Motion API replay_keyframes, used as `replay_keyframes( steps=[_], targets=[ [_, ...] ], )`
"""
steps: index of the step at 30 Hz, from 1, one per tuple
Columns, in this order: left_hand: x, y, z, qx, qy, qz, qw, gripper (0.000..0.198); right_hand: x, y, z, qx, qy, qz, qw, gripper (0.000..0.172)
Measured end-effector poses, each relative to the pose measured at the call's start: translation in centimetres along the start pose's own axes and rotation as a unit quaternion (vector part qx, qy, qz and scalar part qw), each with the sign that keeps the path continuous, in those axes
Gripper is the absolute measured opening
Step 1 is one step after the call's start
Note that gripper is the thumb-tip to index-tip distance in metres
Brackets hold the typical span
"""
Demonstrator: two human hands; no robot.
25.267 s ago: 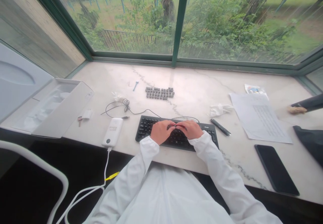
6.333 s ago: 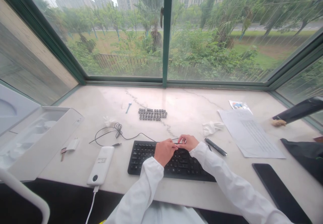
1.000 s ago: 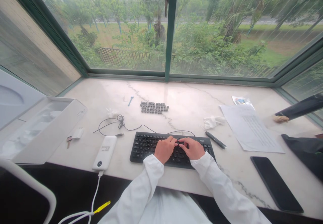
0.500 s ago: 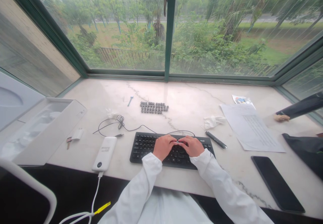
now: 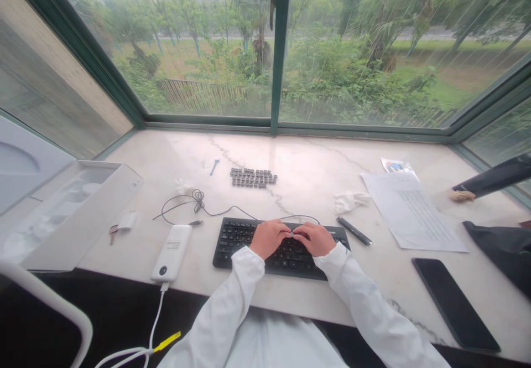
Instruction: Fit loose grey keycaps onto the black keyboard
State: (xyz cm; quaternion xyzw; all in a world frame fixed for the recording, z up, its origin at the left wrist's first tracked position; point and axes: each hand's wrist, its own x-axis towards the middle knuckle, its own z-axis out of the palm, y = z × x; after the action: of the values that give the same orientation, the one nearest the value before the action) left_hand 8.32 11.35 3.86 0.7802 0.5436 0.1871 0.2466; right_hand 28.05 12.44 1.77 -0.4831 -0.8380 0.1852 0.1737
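Observation:
A black keyboard (image 5: 238, 246) lies near the front edge of the counter, with a cable running from its back. Over its upper middle, my left hand (image 5: 269, 239) and my right hand (image 5: 316, 239) meet at the fingertips. The fingers of both hands are pinched together around a tiny greyish spot, too small to name. Both palms hide part of the keys below. Beyond the keyboard, several loose dark keycaps (image 5: 254, 177) sit in rows on the marble. A small blue tool (image 5: 214, 166) lies to their left.
Left are a white power bank (image 5: 171, 253) with a plugged-in cable, a key (image 5: 113, 234), a coiled black cable (image 5: 198, 201) and an open white box (image 5: 103, 202). Right are a black pen (image 5: 355, 231), crumpled tissue (image 5: 352, 201), a printed sheet (image 5: 410, 210) and a phone (image 5: 455, 304).
Both hands stay pinched at nearly the same spot over the keyboard. The view has shifted very slightly; the loose keycaps and other things look the same.

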Motion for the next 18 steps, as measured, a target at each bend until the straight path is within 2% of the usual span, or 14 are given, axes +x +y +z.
replay_keyframes(
  steps=[11,14,18],
  targets=[
    [-0.4,0.1,0.2,0.107,-0.009,0.049,0.993,0.027,-0.5,0.8,1.1,-0.056,0.032,-0.035,0.997,0.015],
    [-0.5,0.3,0.1,0.124,-0.018,0.057,0.990,0.030,-0.5,0.8,1.2,-0.059,0.039,-0.026,0.997,0.015],
    [-0.5,0.7,-0.1,0.131,-0.023,0.058,0.989,0.032,-0.2,0.8,1.2,-0.044,0.014,0.001,0.999,0.014]
  ],
)
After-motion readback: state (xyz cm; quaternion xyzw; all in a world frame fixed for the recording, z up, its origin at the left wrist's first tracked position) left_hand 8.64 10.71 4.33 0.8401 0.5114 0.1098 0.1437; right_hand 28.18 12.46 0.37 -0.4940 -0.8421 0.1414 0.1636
